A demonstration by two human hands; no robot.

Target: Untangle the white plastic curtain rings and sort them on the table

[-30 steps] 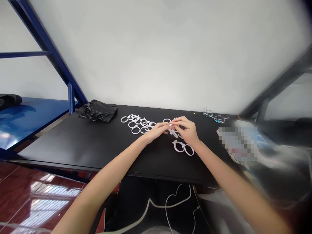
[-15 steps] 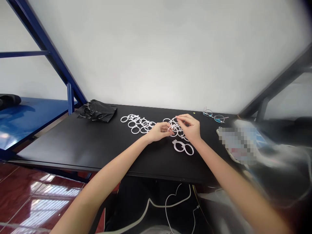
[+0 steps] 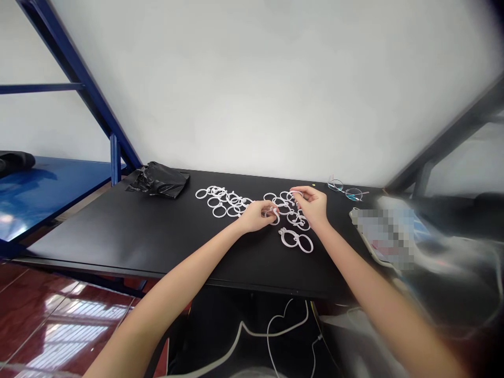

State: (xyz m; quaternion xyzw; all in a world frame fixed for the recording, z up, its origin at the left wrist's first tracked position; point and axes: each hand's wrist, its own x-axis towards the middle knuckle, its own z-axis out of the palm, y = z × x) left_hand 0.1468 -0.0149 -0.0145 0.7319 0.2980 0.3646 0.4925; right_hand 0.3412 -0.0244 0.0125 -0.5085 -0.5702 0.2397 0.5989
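My left hand (image 3: 256, 216) is closed, its thumb and fingers pinching a white plastic curtain ring (image 3: 277, 217) with a small eyelet. To its right, my right hand (image 3: 314, 206) pinches another white ring (image 3: 293, 194) at the back edge of a loose cluster of rings (image 3: 284, 209). Part of that cluster is hidden behind the right hand. Nearer to me, two or so joined white rings (image 3: 296, 239) lie on the black table (image 3: 165, 231). A second group of white rings (image 3: 233, 201) is spread to the left of my left hand.
A crumpled black plastic bag (image 3: 159, 179) lies at the back left. Eyeglasses (image 3: 353, 194) rest at the back right, with a phone (image 3: 384, 236) and clear plastic (image 3: 441, 252) nearer. Behind stands a white wall (image 3: 244, 94); white cables (image 3: 271, 332) hang below the front edge.
My hands have drawn apart a little: the left has come slightly nearer with its ring, and the right has shifted rightward. More of the ring cluster shows between them.
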